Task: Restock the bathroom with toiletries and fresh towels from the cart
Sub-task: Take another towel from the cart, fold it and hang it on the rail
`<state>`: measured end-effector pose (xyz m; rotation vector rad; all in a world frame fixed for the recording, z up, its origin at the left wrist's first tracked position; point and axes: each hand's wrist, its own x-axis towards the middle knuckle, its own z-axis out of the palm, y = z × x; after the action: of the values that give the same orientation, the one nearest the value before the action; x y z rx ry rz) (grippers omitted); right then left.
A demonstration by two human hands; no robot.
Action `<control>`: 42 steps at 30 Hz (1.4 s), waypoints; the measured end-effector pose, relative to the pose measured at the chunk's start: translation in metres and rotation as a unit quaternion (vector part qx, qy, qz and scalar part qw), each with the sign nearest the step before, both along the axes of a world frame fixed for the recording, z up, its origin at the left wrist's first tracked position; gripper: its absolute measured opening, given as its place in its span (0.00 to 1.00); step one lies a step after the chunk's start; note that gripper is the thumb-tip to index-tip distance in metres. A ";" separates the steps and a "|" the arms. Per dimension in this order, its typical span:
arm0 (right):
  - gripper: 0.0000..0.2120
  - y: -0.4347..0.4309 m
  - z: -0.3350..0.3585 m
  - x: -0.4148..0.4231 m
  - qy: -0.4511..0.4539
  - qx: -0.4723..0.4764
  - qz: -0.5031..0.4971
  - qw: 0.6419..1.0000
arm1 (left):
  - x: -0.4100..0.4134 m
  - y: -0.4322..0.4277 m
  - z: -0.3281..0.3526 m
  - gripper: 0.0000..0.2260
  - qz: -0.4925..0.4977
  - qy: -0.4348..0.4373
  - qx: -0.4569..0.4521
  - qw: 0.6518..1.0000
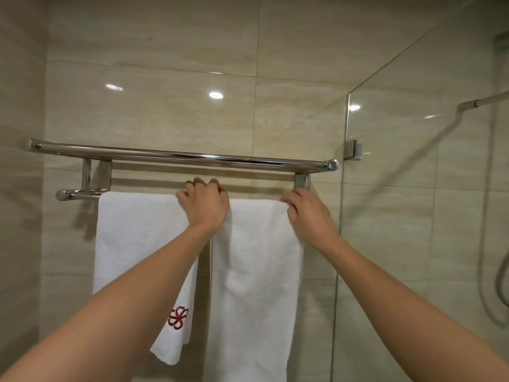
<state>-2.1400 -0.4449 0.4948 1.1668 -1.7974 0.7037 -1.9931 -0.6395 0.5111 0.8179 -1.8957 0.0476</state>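
Observation:
Two white towels hang side by side over the lower bar of a chrome towel rack [179,157] on the tiled wall. The left towel [132,244] carries a red embroidered emblem near its bottom corner. The right towel [256,271] hangs longer, down past the frame's bottom edge. My left hand [205,206] grips the top left corner of the right towel where it folds over the bar, fingers curled over it. My right hand [308,216] pinches the same towel's top right corner at the bar.
A glass shower partition [413,188] stands right of the rack, held by a metal clamp [354,150]. Behind the glass a shower hose [490,257] hangs. The rack's upper shelf bars hold nothing. Beige tiled walls close in at the left and back.

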 end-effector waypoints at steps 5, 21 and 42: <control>0.15 0.001 -0.001 0.000 0.035 -0.018 -0.092 0.995 | 0.011 0.009 -0.029 0.05 -0.093 0.118 -0.076 0.986; 0.25 0.025 -0.036 0.031 -0.114 -0.021 -0.080 0.990 | 0.024 0.040 -0.079 0.34 -0.120 -0.010 0.066 0.990; 0.26 0.035 -0.030 0.033 -0.250 -0.152 0.144 0.945 | 0.039 0.024 -0.019 0.07 -0.337 0.163 0.076 0.924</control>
<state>-2.1072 -0.4097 0.4650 1.1123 -1.8391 1.5045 -1.9546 -0.6153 0.4918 0.2120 -1.7774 -0.6290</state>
